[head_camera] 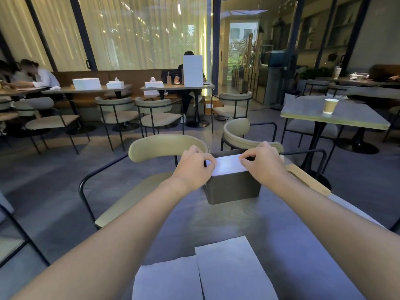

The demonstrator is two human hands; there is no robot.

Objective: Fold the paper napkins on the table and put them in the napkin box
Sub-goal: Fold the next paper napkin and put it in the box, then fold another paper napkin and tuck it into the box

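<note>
A dark rectangular napkin box (233,188) stands at the far end of the grey table (303,245). A folded white napkin (227,165) lies across the box's open top. My left hand (194,165) pinches its left end and my right hand (262,163) pinches its right end, both above the box rim. Two flat, unfolded white napkins lie side by side at the near edge of the table, one on the left (168,280) and one on the right (233,269).
A beige chair (164,146) with black arms stands just beyond the box, a second one (238,131) to its right. A neighbouring table with a paper cup (330,106) is at the right. People sit at tables along the far window.
</note>
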